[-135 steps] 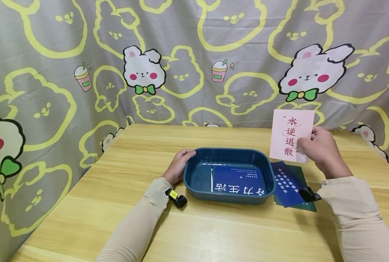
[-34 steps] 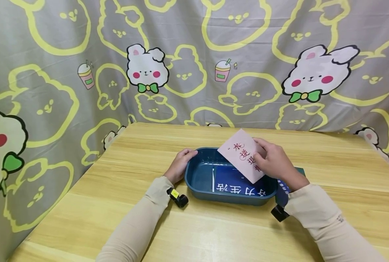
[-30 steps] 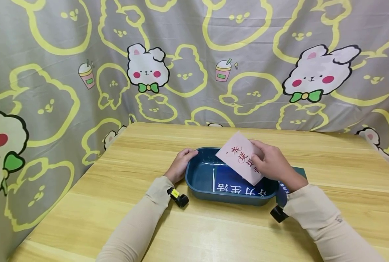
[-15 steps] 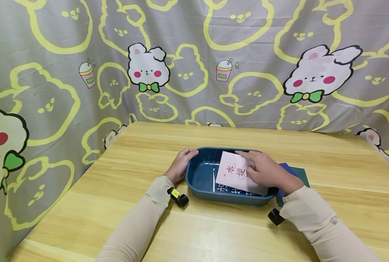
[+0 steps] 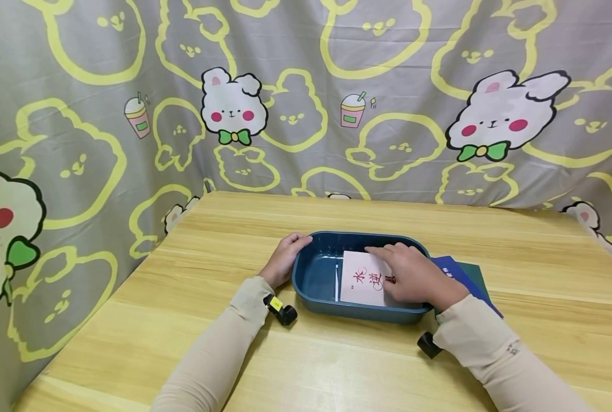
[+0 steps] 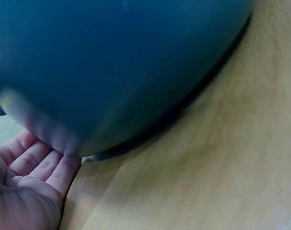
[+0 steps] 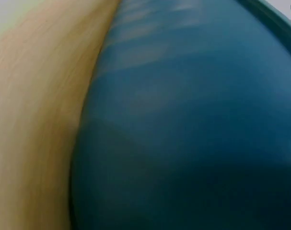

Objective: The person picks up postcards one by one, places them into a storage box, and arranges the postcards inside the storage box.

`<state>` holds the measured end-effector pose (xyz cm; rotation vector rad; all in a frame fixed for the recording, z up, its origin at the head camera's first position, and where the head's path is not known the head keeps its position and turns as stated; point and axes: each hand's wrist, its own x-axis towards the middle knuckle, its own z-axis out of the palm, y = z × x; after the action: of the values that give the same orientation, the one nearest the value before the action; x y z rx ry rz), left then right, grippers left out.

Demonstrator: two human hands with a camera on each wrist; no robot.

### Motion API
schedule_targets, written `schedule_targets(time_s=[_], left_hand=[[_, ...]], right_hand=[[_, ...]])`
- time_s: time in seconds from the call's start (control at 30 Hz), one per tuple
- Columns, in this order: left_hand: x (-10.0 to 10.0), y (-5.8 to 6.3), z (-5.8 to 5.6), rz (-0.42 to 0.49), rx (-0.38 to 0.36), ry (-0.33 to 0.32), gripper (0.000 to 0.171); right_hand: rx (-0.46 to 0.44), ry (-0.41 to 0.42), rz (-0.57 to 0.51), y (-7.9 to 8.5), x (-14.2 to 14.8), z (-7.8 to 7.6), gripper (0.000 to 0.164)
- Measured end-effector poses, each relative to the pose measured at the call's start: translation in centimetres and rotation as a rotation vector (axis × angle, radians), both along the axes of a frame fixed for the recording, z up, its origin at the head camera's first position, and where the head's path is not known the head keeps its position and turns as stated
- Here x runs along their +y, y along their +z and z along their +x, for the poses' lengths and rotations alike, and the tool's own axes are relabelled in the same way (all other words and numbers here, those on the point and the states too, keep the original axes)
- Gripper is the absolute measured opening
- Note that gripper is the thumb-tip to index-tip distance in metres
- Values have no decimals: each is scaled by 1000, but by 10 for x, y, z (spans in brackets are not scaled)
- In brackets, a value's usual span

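In the head view a dark blue-green plastic tray [image 5: 313, 274] with rounded corners stands on the table. My left hand [image 5: 284, 260] grips its left rim; in the left wrist view those fingers [image 6: 44, 165] lie along the outer wall. A pink card [image 5: 360, 286] with red Chinese characters lies flat inside, covering the blue card beneath except for a white strip [image 5: 337, 283] at its left. My right hand [image 5: 411, 274] reaches over the tray's right end, fingers extended on the pink card, hiding its right part. The right wrist view shows only the tray's outer wall [image 7: 183, 105] and tabletop.
A blue card [image 5: 465, 277] overlaps a dark green card [image 5: 475, 274] on the table right of the tray, partly behind the right wrist. The wooden table [image 5: 208, 252] ends at a grey curtain [image 5: 295, 166] printed with cartoon rabbits.
My right hand has carried the pink card leftward from beside the tray and down into it; the card went from tilted to flat, and the fingers loosened. The left hand kept its place.
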<state>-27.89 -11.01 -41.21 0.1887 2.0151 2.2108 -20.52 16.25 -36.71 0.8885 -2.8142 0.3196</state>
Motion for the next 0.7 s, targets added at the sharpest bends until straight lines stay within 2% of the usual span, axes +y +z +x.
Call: schedule_targets(time_s=[0.27,0.5,0.57,0.63,0.7], left_hand=[[0,0,0,-2,-5,5,17],[1,1,1,-4,-1,11,15],[1,1,1,-5,2,9,15],[1,1,1,-9,8,9,14],[0,1,2,-11,10,9,14]], right_hand=[[66,28,48,-5,0,0,63],[74,39,85,-6,2,-1,67],[25,23,27,-4,2,-1,64],[-22,-2,-111,1,4,-1,55],[-25,-48,-284,6,9,-2,43]])
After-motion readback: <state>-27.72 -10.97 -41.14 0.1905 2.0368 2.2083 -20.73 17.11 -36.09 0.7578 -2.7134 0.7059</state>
